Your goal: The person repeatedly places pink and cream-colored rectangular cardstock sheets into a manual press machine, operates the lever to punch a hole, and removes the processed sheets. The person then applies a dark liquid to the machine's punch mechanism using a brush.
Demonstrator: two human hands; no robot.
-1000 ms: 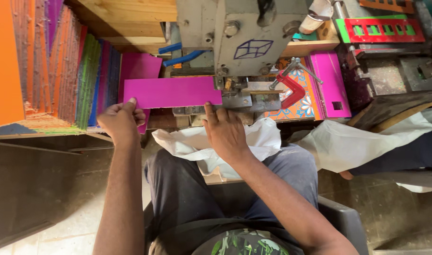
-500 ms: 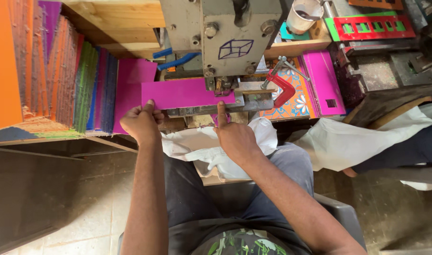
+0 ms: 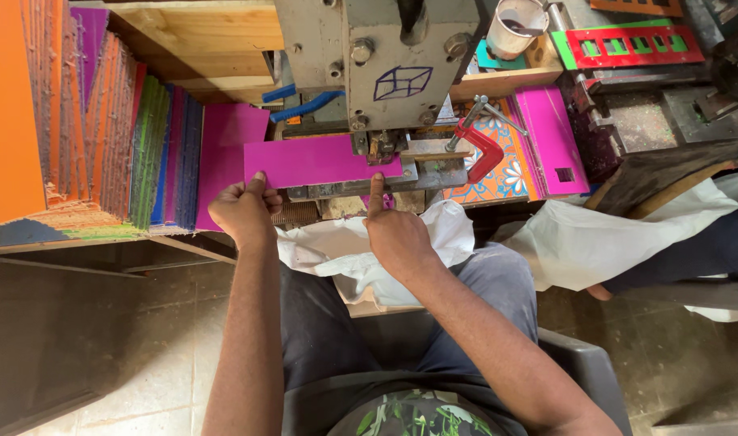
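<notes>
Grey tiled floor is showing at the bottom, beneath a dark plastic chair on which the person is sitting with a white cloth spread over the lap. Two bare hands are working above it. The left hand is curling round the near left corner of one long magenta card strip, thumb on top, pinching it. The right hand is closing into a loose fist with only the index finger stretched out, its tip pressing at the strip's near right edge. That strip is lying flat on the bed of a grey metal press, its right end under the head. One red clamp is gripping the bed just to the right, beside a second magenta piece with a square cut-out. Farther left, stacks of coloured card are standing on edge. Compared with half a second ago, the strip is sitting slightly farther right under the press, both hands having followed it.
</notes>
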